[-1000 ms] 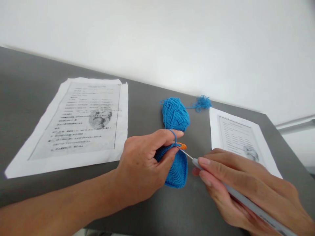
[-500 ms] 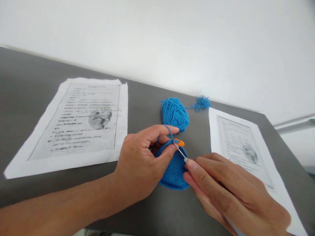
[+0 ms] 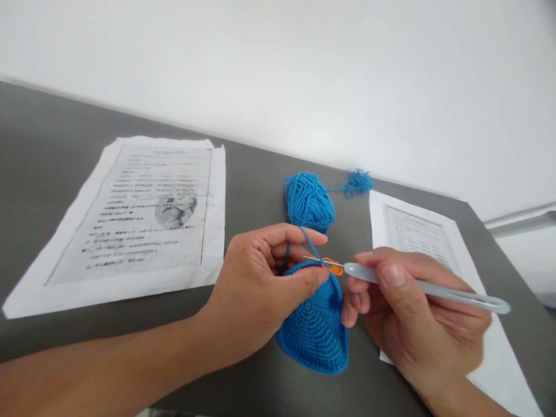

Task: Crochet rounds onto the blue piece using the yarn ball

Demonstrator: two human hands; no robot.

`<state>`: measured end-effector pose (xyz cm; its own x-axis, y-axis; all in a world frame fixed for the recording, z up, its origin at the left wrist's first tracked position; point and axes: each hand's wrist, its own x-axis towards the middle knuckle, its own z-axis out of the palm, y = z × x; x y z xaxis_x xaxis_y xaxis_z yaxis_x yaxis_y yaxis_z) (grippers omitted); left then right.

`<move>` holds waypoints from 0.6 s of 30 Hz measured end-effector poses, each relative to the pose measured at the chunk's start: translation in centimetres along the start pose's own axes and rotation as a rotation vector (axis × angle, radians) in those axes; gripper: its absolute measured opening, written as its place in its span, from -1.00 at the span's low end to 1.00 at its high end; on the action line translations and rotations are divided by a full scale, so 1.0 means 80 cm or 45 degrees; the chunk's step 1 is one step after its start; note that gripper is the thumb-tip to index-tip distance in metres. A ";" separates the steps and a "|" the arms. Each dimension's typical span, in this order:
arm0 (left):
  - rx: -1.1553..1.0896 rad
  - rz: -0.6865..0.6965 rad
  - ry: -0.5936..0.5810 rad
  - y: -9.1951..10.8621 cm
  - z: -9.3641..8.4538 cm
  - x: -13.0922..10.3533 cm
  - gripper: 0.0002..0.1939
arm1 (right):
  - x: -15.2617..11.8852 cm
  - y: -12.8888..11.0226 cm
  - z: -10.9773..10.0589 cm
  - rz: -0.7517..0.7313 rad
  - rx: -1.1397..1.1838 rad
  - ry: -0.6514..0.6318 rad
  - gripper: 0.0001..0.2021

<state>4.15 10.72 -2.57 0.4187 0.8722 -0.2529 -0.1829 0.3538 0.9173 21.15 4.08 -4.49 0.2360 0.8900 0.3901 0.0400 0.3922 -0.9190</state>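
A round blue crochet piece (image 3: 313,330) hangs from my left hand (image 3: 269,278), its top edge pinched between thumb and fingers. Blue working yarn runs over my left index finger down to that edge. My right hand (image 3: 421,313) grips a crochet hook (image 3: 460,294) by its pale grey handle, which points to the right. The thin metal shaft lies across the top edge of the piece, by the yarn. An orange stitch marker (image 3: 333,266) sits at the edge beside the shaft. Parts of the left fingers are hidden behind the piece.
Behind my hands a ball of blue yarn (image 3: 309,200) rests on the dark grey table (image 3: 256,174). A small tangle of blue yarn (image 3: 358,181) lies near the wall. Printed sheets lie at left (image 3: 143,202) and right (image 3: 499,347).
My right hand has turned over, so the hook now lies nearly level with its handle showing. The crochet piece has tilted and shows more of its face, slightly lower.
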 end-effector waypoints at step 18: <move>-0.236 -0.225 -0.104 -0.005 -0.009 0.004 -0.50 | 0.000 0.002 -0.005 -0.045 -0.006 -0.119 -0.77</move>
<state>3.70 11.09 -3.22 0.5276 0.7638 -0.3718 -0.2574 0.5608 0.7869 21.50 4.03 -4.66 0.1424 0.8934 0.4260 0.0516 0.4231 -0.9046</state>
